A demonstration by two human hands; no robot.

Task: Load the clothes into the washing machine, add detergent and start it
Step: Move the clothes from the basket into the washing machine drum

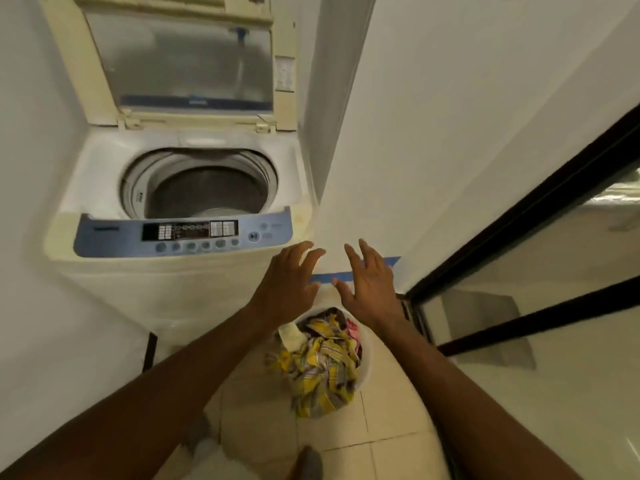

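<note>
A cream top-loading washing machine stands at the left with its lid raised. Its steel drum looks bare inside. A blue control panel runs along the front edge. On the floor to the right of the machine sits a white basket heaped with clothes, mostly yellow plaid, some pink. My left hand and my right hand hover above the basket, fingers spread, holding nothing. No detergent is visible.
A white wall rises right behind the basket, with a strip of blue tape at its foot. A black-framed glass door stands at the right. The floor is pale tile, and my feet show at the bottom.
</note>
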